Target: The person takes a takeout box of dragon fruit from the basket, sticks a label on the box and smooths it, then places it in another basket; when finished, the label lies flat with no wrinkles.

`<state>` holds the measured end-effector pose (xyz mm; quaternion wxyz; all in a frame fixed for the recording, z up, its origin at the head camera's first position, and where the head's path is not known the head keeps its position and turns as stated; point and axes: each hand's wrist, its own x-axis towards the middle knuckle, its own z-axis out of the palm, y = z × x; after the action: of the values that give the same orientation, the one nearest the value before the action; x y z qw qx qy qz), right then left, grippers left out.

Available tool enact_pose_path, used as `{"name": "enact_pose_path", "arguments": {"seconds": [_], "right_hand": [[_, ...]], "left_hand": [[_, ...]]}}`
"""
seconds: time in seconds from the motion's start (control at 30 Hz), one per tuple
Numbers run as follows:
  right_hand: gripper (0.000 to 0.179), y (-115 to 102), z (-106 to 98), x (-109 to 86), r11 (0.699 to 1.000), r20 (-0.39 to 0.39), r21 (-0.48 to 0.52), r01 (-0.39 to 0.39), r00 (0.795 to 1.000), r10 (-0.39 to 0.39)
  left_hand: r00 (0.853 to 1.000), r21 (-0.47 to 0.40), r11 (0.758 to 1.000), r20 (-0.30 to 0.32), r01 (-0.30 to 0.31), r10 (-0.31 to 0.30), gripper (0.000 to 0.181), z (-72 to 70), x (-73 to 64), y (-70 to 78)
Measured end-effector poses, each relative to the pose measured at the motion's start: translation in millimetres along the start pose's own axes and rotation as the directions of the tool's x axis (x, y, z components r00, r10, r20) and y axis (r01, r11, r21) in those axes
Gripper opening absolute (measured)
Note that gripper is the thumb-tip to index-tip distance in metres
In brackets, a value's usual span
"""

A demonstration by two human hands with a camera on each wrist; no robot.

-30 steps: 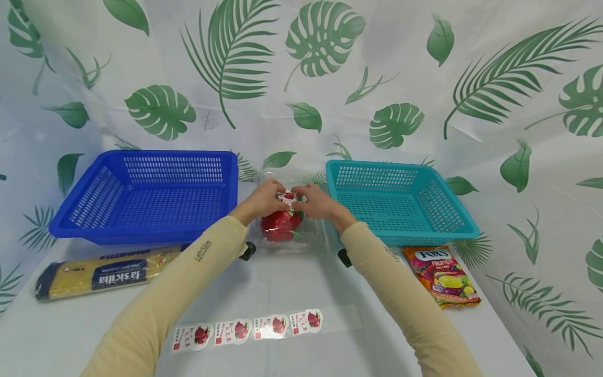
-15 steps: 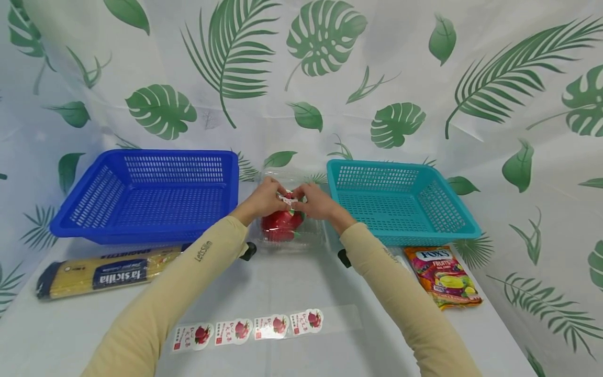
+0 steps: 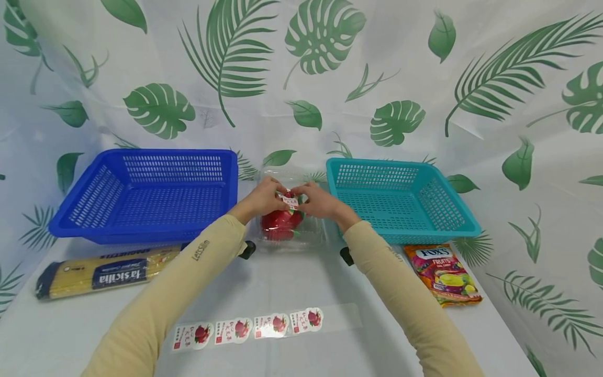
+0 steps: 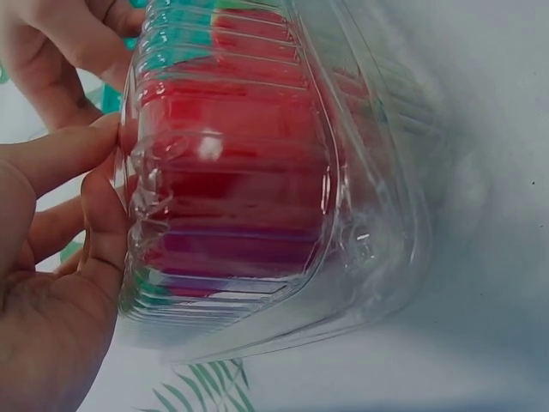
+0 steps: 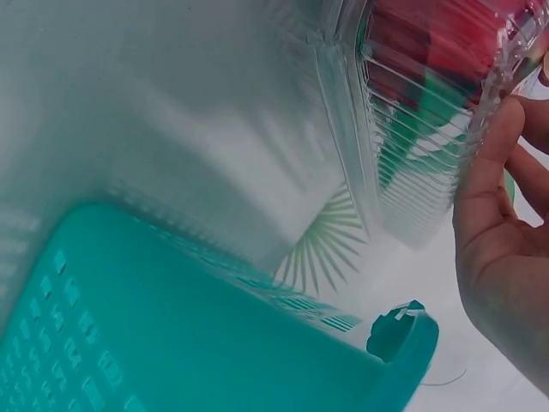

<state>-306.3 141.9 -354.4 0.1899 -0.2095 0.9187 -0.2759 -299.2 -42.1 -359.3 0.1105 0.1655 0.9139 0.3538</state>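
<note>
Spotter: Both your hands meet in the middle of the table (image 3: pixel 264 288). What have you got there?

Guide: A sticker (image 3: pixel 289 201), just above the clear container (image 3: pixel 311 234). Your left hand (image 3: pixel 264 200) pinches one side and your right hand (image 3: pixel 320 202) the other, thumbs and forefingers curled in. You look to be placing the sticker on the container's top. I can't tell whether any of it has stuck down.

Spotter: And what does the next move ask of you?

Guide: I'd say a level sticker, then light, even pressure from the middle outward. The ribbed plastic could well leave creases if you rush.

Spotter: What's inside your container?

Guide: Something red with green parts (the left wrist view adds a patch of purple), though the plastic blurs what it is.

Spotter: Your other containers?

Guide: The blue basket (image 3: pixel 155 233) stands to your left and the teal basket (image 3: pixel 400 239) to your right, each showing its slotted floor. You have a spaghetti pack (image 3: pixel 118 273) in front of the blue one, a candy bag (image 3: pixel 443 276) by the teal one, and nearer you a backing strip (image 3: pixel 341 317) bearing four more stickers (image 3: pixel 272 326).
</note>
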Motion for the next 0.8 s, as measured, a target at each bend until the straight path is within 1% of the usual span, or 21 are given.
{"name": "enact_pose_path", "arguments": {"seconds": [0.1,0.2,0.27,0.4,0.5,0.7,0.8], "right_hand": [[0.051,-0.1,-1.3,-1.0,1.0,0.011,0.01,-0.009,1.0,0.009],[0.051,0.2,-1.6,-1.5,1.0,0.011,0.008,-0.013,1.0,0.013],[0.05,0.2,-1.4,-1.7,0.999,0.007,0.025,-0.02,1.0,0.02],[0.045,0.4,-1.0,-2.0,0.997,-0.004,0.077,-0.029,1.0,0.03],[0.045,0.0,-1.0,-2.4,0.997,-0.011,0.076,-0.023,1.0,0.024],[0.045,-0.1,-0.7,-2.9,0.997,-0.016,0.076,-0.011,1.0,0.012],[0.045,1.4,-0.9,-3.2,0.997,-0.015,0.082,0.001,1.0,0.0]], "left_hand": [[1.0,-0.013,1.0,0.011,-0.005,0.005,0.041,-1.5,-1.2,-0.1],[1.0,-0.029,1.0,0.027,0.009,-0.008,0.042,-3.6,-3.2,0.6],[1.0,-0.029,1.0,0.029,0.011,-0.01,0.041,-4.4,-3.8,0.7],[1.0,-0.037,0.999,0.017,0.026,-0.025,0.034,-3.7,-2.4,-0.2],[0.999,-0.037,0.999,0.002,0.036,-0.035,0.03,-2.0,-0.8,-0.7],[0.999,-0.027,0.999,-0.02,0.03,-0.03,0.032,-0.5,0.6,-0.5],[0.999,-0.036,0.999,-0.019,0.036,-0.036,0.034,-0.7,-0.1,0.1]]}}
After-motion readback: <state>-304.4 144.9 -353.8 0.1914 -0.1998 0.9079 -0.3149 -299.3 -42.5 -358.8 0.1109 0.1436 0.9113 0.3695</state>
